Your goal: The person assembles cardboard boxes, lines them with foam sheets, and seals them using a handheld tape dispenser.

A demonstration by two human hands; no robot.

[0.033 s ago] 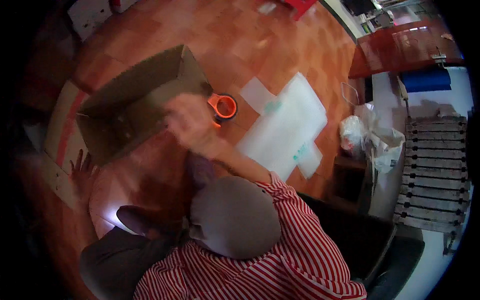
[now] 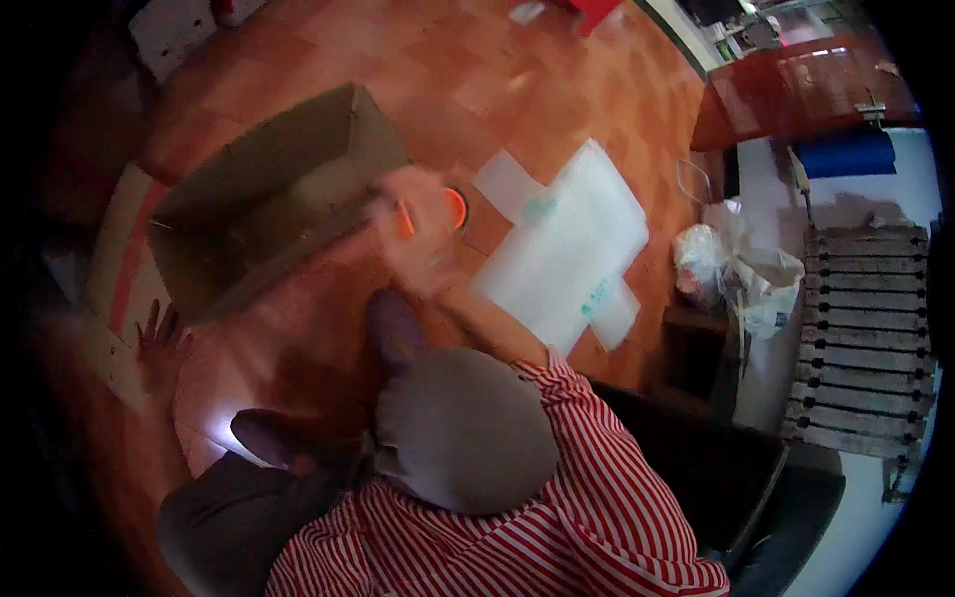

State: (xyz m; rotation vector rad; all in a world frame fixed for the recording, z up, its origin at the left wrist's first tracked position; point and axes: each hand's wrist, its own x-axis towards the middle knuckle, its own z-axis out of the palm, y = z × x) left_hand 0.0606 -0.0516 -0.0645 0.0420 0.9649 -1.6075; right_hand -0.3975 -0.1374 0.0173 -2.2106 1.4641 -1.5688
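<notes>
An open cardboard box stands on the floor in front of me, its inside showing. My left hand is beside the box's near left corner, fingers spread, over a flat piece of cardboard with a red stripe. My right hand, smeared by motion, is at the box's right end. It covers much of an orange ring-shaped thing with a dark rim, whose orange shows on both sides of the hand. Whether the fingers grip it is too blurred to tell.
White translucent packing sheets with green print lie on the tiled floor to the right. Beyond them are white plastic bags and a slatted rack. My knees and shoes are close to the box.
My right hand has moved right, from the box's near edge onto the orange ring, and now covers part of it. My left hand has stayed nearly in place.
</notes>
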